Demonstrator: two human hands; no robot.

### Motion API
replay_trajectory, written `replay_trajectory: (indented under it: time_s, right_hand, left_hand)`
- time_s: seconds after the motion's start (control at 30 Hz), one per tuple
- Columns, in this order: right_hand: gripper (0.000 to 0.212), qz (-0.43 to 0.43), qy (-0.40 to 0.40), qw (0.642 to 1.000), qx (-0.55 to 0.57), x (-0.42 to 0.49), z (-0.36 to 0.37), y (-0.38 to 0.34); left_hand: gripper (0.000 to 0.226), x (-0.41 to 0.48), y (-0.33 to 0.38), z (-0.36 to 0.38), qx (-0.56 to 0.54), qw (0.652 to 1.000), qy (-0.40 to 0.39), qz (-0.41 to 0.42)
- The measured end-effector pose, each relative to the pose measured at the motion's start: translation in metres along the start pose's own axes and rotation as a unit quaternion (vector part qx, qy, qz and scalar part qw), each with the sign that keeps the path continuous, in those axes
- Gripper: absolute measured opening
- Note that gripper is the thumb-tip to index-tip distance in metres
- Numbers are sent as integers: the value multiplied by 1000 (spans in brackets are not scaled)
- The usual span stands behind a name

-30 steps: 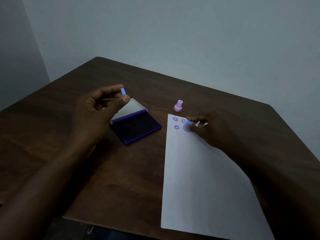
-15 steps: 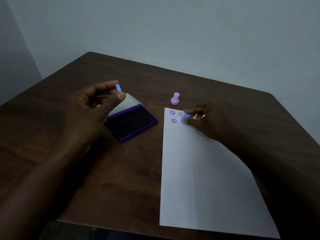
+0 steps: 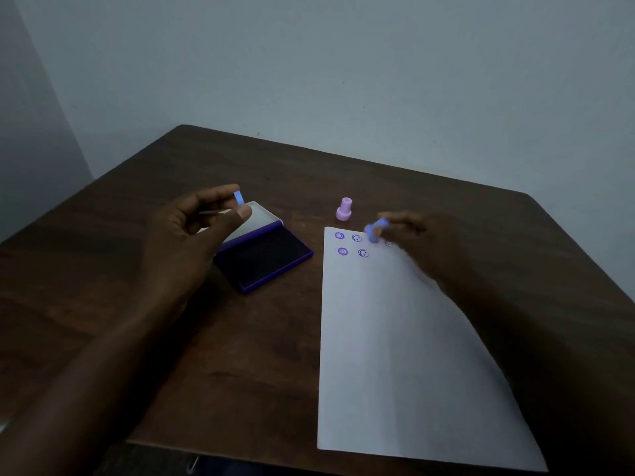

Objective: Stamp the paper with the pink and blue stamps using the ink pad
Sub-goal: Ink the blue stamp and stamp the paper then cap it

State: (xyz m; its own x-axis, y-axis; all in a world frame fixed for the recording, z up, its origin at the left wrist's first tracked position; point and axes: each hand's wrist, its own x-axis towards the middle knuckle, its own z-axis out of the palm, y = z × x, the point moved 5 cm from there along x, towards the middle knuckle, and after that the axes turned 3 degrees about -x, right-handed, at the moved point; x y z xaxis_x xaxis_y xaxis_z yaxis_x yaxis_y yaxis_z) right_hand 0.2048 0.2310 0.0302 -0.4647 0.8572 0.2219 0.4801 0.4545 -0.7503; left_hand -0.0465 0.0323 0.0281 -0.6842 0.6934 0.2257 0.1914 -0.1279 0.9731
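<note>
A white sheet of paper (image 3: 405, 355) lies on the dark wooden table (image 3: 171, 338), with several purple stamped marks (image 3: 350, 244) near its far left corner. My right hand (image 3: 415, 242) holds the blue stamp (image 3: 374, 231) tilted just above the paper's far edge. My left hand (image 3: 196, 231) is raised over the table, pinching a small blue cap (image 3: 238, 197) between thumb and forefinger. The open ink pad (image 3: 263, 259), purple with a dark pad, lies between my hands. The pink stamp (image 3: 344, 209) stands upright just beyond the paper.
A pale wall stands behind the table. The table's near edge runs just below the paper's near end, and its right corner lies beyond my right forearm.
My right hand has lifted the blue stamp off the paper and shifted it right, uncovering a new smiley mark. My left hand has stayed raised with the cap.
</note>
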Motion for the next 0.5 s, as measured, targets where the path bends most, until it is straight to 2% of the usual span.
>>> replay_trajectory:
  time_s: [0.03,0.1,0.2,0.3,0.5]
  right_hand:
    - [19,29,51,994,96,-3,-12,0]
    - [25,92,129,949,273,-6,-37,8]
    - [14,175,120,869,446,-8,-56,17]
    - [11,233,95,828,501,-17,-51,25]
    - [10,265,81,798,536,-24,-39,29]
  left_hand:
    - [40,0,0,0,-2,1000,-1,-2]
    - [38,-1,-1,0,-5,1000,-4,-6]
    - [36,-1,0,2,-14,1000,-11,-6]
    - [32,-1,-2,5,-31,999,-29,-14]
    - [36,-2,-3,5,-48,997,-61,-12]
